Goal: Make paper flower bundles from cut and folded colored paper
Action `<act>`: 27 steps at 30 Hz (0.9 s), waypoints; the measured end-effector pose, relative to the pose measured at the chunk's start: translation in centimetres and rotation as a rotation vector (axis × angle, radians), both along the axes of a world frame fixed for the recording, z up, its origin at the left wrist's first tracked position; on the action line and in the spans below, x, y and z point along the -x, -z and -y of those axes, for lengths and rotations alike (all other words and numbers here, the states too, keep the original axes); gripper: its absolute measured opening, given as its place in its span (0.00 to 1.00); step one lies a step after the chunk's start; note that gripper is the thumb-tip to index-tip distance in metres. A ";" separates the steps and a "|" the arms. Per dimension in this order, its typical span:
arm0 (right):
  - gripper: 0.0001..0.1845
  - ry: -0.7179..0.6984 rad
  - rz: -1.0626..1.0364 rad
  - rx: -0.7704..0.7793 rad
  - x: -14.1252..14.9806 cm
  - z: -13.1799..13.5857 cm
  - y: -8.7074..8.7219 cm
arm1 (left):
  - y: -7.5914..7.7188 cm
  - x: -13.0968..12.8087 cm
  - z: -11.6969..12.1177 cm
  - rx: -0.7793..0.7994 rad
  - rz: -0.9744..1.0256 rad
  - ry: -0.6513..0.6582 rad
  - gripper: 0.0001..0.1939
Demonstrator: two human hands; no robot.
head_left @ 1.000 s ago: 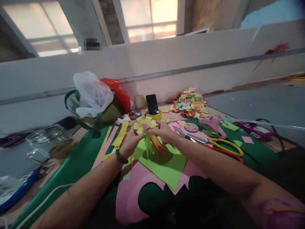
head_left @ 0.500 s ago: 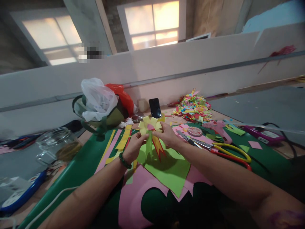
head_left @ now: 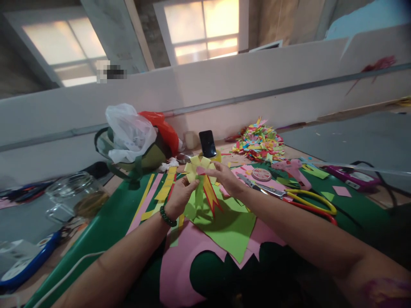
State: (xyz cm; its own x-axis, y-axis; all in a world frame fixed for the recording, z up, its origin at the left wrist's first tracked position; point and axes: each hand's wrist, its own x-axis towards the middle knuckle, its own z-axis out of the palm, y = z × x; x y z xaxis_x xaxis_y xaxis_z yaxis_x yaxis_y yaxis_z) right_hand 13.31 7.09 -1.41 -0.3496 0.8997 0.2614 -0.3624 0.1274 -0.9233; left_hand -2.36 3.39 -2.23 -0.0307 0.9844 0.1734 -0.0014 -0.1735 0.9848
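A pale yellow paper flower with a pink centre is held up over the work surface. Green and red-edged yellow paper ribbon tails hang below it. My left hand pinches its lower left side. My right hand is at its right side, fingertips on the pink centre; part of its grip is hidden. Beneath lies a light green paper sheet on top of cut pink paper. Yellow-and-red-handled scissors rest to the right of my right hand.
A pink glue gun, a round pink case and a heap of colourful paper pieces lie at right. Behind are a phone and a bag with plastic. Paper strips and a glass jar are at left.
My right thumb and fingers have shifted from the flower's right edge onto its pink centre. My left hand keeps its pinch. The whole view has shifted slightly.
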 end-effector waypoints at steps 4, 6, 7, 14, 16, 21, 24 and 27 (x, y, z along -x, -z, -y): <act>0.21 0.342 -0.128 0.008 -0.9 -1.9 0.5 | 0.1 0.1 -0.1 -0.011 -0.039 -0.014 0.19; 0.18 0.416 -0.169 -0.028 -1.6 -2.8 0.5 | 0.1 0.2 -0.2 -0.003 -0.033 -0.045 0.18; 0.17 0.412 -0.179 -0.048 -1.9 -3.1 0.5 | 0.1 0.2 -0.2 0.000 -0.019 -0.057 0.19; 0.13 0.391 -0.119 -0.039 -2.5 -3.4 0.1 | -0.2 0.1 -0.4 0.027 0.047 -0.066 0.21; 0.16 0.372 -0.077 -0.024 -2.1 -2.9 0.1 | -0.2 0.0 -0.3 0.028 0.062 -0.053 0.21; 0.32 0.065 0.030 0.030 -0.2 -0.8 0.4 | 0.2 -0.1 -0.1 0.013 0.067 -0.026 0.22; 0.32 0.048 0.057 -0.024 0.6 -0.1 0.8 | 0.3 -0.2 0.1 0.001 0.042 0.033 0.21; 0.28 0.124 0.095 -0.062 0.9 -0.1 1.1 | 0.1 -0.4 0.3 0.007 0.014 0.054 0.21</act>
State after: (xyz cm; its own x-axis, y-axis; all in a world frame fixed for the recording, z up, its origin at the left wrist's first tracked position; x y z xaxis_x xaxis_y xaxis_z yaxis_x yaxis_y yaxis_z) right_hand 12.38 7.20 -2.54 -0.2622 0.9208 0.2886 -0.2518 0.2235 -0.9416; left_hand -1.97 3.07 -2.36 0.0199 0.9858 0.1668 -0.0242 -0.1663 0.9858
